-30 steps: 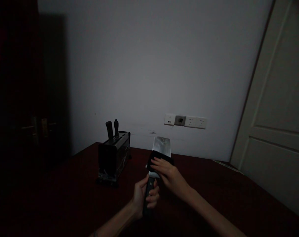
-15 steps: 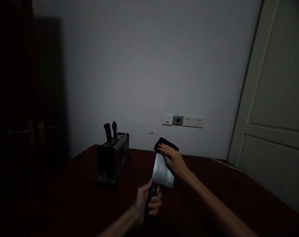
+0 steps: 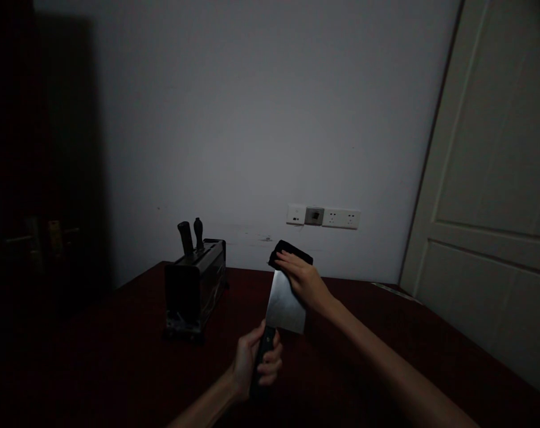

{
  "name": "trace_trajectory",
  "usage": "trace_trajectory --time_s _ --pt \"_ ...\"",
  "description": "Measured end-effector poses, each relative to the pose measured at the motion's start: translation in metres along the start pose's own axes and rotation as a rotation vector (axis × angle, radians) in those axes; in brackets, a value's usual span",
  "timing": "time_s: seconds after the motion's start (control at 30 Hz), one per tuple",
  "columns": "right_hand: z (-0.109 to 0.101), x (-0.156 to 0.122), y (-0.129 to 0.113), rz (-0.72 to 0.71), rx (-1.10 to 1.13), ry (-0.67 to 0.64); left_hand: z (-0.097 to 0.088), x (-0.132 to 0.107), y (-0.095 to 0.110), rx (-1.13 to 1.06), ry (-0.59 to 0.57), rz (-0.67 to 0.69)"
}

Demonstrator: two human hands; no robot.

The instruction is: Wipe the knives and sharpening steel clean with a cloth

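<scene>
Steel cleaver (image 3: pixel 286 304) upright above left grip (image 3: pixel 257 362), closed round dark handle (image 3: pixel 265 343). Right grip (image 3: pixel 304 280) folded over black cloth (image 3: pixel 290 252) at blade top. Likely heavy, stiff, sharp-edged, slick; best taken by handle. Knife block (image 3: pixel 193 285) left, on surface (image 3: pixel 118 356).

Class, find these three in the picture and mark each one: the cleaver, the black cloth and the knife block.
cleaver (image 3: pixel 284 304): head view, middle of the steel blade.
black cloth (image 3: pixel 287 245): head view, bunched top above the fingers.
knife block (image 3: pixel 183 294): head view, dark near end face.
</scene>
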State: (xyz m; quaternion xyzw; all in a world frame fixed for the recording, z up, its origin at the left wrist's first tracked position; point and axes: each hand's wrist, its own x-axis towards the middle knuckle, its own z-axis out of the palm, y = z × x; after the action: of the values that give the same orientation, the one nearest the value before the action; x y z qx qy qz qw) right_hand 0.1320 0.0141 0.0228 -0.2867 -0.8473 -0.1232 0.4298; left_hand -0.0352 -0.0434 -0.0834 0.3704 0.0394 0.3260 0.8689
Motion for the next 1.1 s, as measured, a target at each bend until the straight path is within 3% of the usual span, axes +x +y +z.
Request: trace_trajectory --time_s 0.2,0.3,0.47,0.57,0.73,0.83,1.0,1.1 --pt "0.017 -0.029 -0.039 -0.146 0.069 -0.164 -0.006 0.0 0.013 -0.024 -0.031 0.064" --pt "0.006 -0.01 -0.025 -0.131 0.045 -0.16 -0.002 -0.001 0.013 -0.025 -0.045 0.067" --pt "-0.014 0.023 0.011 -0.006 -0.03 0.028 0.006 -0.002 0.009 -0.01 -0.076 0.036" --pt "-0.01 0.01 0.0 -0.008 -0.013 0.037 0.005 -0.002 0.009 -0.008 -0.067 0.041" --pt "-0.001 -0.031 -0.036 -0.105 0.052 -0.147 0.003 -0.002 0.012 -0.029 -0.041 0.079" --pt "-0.012 -0.025 -0.025 -0.105 0.037 -0.148 0.006 -0.003 0.011 -0.021 -0.055 0.054" --pt "-0.033 0.004 0.016 0.0 -0.04 0.047 0.008 -0.004 0.01 -0.012 -0.085 0.012" --pt "-0.025 -0.011 0.005 -0.028 -0.027 0.014 0.004 -0.002 0.011 -0.025 -0.115 0.04"
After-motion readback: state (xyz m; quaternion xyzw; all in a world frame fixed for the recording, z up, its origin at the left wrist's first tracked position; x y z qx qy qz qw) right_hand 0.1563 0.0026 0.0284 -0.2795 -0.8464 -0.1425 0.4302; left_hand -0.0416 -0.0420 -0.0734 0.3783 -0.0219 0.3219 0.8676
